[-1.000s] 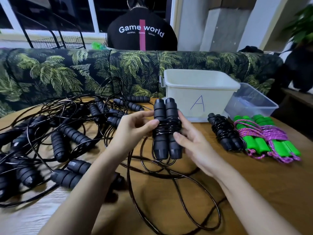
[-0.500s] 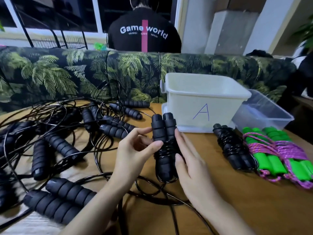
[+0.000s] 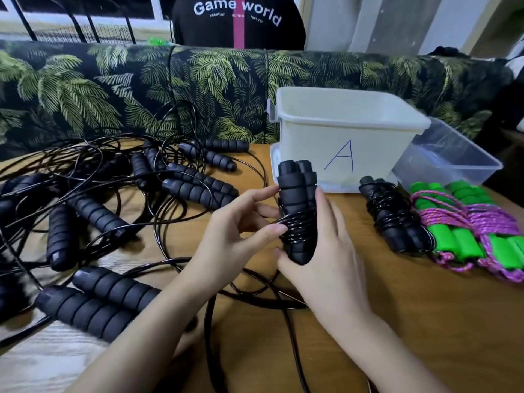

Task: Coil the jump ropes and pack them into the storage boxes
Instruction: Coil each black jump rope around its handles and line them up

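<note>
My right hand (image 3: 329, 248) holds a pair of black foam jump-rope handles (image 3: 297, 194) upright, side by side, above the table. Black cord is wound around their middle. My left hand (image 3: 235, 236) pinches that cord (image 3: 295, 222) at the handles' left side. The rest of the cord trails down in loops on the wooden table (image 3: 425, 321). A white box marked "A" (image 3: 340, 146) stands right behind the handles. A clear box (image 3: 448, 157) leans beside it on the right.
Several uncoiled black jump ropes (image 3: 96, 211) lie tangled on the left. A coiled black rope (image 3: 394, 217) and two green-handled ropes with pink cord (image 3: 470, 231) lie at the right. A palm-print sofa back (image 3: 141, 89) runs behind the table, with a person in a black shirt (image 3: 238, 21) beyond.
The handles have turned to stand more edge-on, and my right hand has slid round behind them. My left fingers have moved onto the wound cord. The camera has dipped closer.
</note>
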